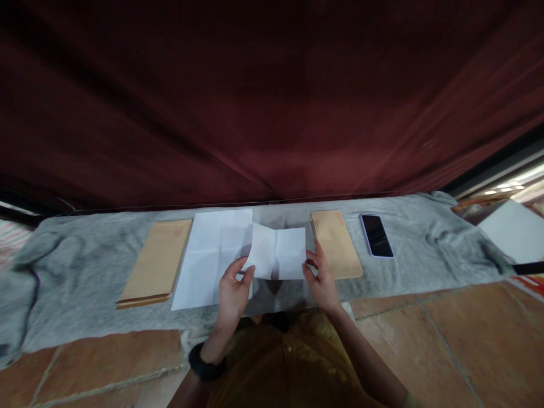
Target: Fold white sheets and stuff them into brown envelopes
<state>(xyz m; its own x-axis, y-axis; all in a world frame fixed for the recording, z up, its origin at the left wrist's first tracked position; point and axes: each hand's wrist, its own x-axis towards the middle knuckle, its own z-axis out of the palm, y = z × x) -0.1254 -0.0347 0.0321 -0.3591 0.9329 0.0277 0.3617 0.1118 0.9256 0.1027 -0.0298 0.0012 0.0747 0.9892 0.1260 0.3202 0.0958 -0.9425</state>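
Note:
Between my hands is a white sheet of paper [289,255] with a crease down its middle, its left half tilted up. My left hand [236,283] pinches the sheet's left edge, thumb on top. At the right edge, my right hand [322,280] grips it between thumb and fingers. Under and left of my left hand lie white sheets [204,263] with fold lines. A stack of brown envelopes [159,258] rests to the left of these sheets. Another brown envelope stack [340,246] lies just beyond my right hand, partly covered by it.
A phone [377,236] in a purple case lies right of the envelopes. Everything rests on a grey cloth [425,243] over a narrow surface. A dark red curtain [272,113] hangs behind it. Tiled floor [467,340] shows below the front edge.

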